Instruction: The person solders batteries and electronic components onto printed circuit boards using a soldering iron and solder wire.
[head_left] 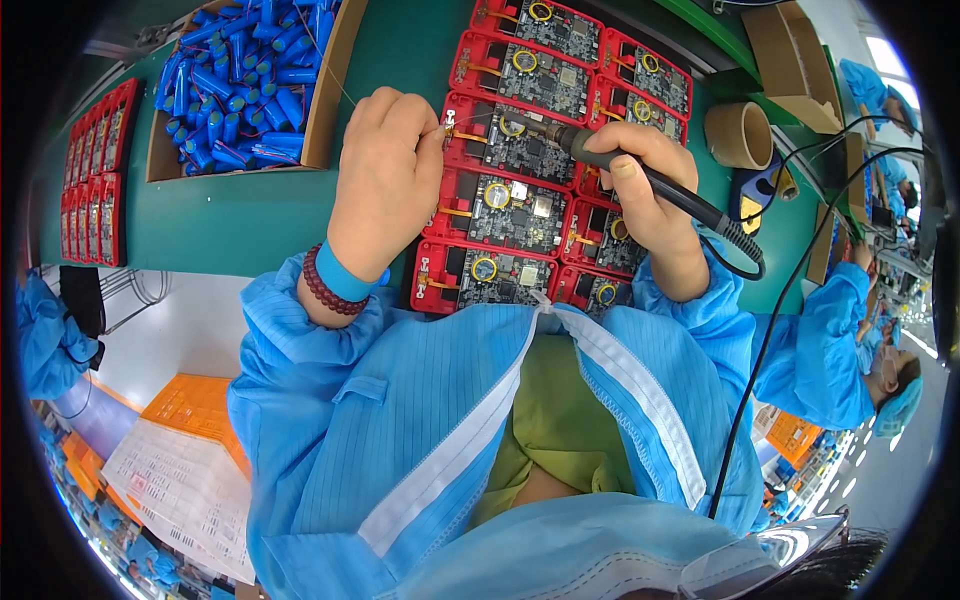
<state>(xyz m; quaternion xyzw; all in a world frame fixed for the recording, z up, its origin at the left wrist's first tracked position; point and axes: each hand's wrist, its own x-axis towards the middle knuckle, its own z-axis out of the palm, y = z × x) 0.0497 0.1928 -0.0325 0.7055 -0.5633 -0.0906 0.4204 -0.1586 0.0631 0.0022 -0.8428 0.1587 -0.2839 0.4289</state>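
Observation:
My right hand is wrapped round the black handle of a soldering iron. The iron's tip points left, over a grey circuit board with a yellow-ringed round part. That board sits in a red case, one of several packed in two columns. Pinched in the fingers of my left hand is a thin wire, which looks like solder. It trails up from behind the hand, and a fine end reaches toward the board. The exact contact at the iron's tip is too small to make out.
A cardboard box full of blue cylindrical cells stands left on the green table. More red cases lie farther left. At right are a cardboard ring, an iron stand, hanging black cables and a co-worker.

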